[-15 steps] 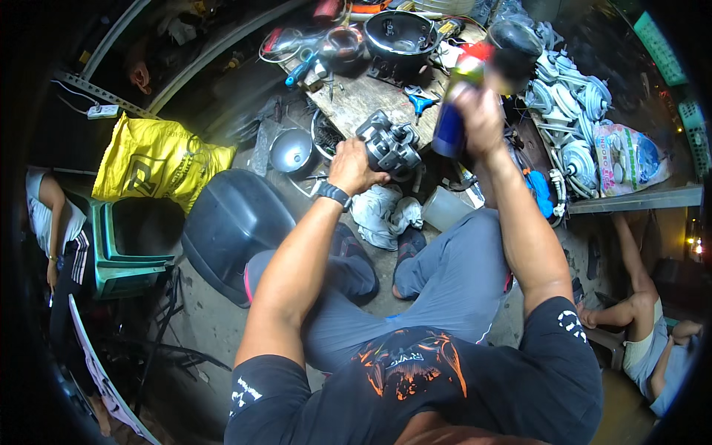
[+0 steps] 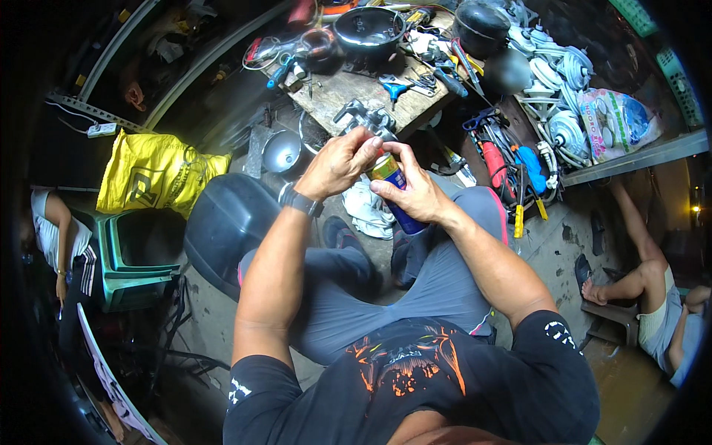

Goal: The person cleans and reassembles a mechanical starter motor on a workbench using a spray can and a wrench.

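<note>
Both grips (image 2: pixel 337 165) now @ blu can (image 2: pixel 407 217)

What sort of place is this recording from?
Most likely a small repair workshop: a worn wooden worktop strewn with hand tools, piled pale mechanical parts, and what looks like a spray can in the right hand.

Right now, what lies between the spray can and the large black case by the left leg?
In the head view, the whitish cloth and the left forearm show between the spray can and the large black case.
</note>
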The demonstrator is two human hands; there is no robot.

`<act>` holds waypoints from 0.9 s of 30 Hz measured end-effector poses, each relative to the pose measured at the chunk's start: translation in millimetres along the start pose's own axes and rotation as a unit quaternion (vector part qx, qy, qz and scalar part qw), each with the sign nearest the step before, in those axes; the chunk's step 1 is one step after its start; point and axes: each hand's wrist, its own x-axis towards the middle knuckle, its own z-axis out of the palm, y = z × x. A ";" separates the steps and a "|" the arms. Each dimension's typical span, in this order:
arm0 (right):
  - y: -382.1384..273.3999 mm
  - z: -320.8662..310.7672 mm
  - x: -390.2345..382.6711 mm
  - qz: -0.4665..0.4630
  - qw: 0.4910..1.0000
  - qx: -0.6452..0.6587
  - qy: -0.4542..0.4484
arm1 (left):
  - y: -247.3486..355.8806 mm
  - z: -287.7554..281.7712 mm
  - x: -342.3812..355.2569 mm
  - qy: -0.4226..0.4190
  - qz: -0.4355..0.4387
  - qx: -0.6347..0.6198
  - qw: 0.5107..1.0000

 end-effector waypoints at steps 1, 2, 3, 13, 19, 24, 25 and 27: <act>-1.6 -0.2 1.0 -0.014 1.000 -0.019 -0.005 | -5.3 4.2 -0.1 0.029 0.029 -0.011 0.999; -3.2 0.0 2.8 -0.028 0.999 -0.039 -0.010 | -10.2 5.6 0.2 0.044 0.027 -0.003 0.999; -3.5 -0.4 4.9 -0.053 0.998 -0.043 -0.002 | -9.2 7.2 1.4 0.060 0.024 0.002 0.998; -4.6 -30.1 -3.2 0.020 0.980 0.089 -0.179 | -80.9 -63.5 12.4 0.279 -0.036 -0.231 0.931; -13.0 -61.1 35.5 0.007 0.994 -0.089 0.059 | -49.6 -43.5 16.6 0.196 -0.043 -0.046 0.979; -11.6 -80.5 57.2 -0.178 0.945 -0.273 0.036 | -49.3 -68.8 6.9 0.271 -0.051 -0.008 0.961; -19.1 -83.6 54.4 -0.159 0.962 -0.188 0.115 | -50.0 -77.2 5.6 0.270 -0.051 0.002 0.962; -1.5 -84.4 60.3 -0.192 0.954 -0.208 0.097 | -37.1 -86.8 4.7 0.275 -0.052 -0.004 0.960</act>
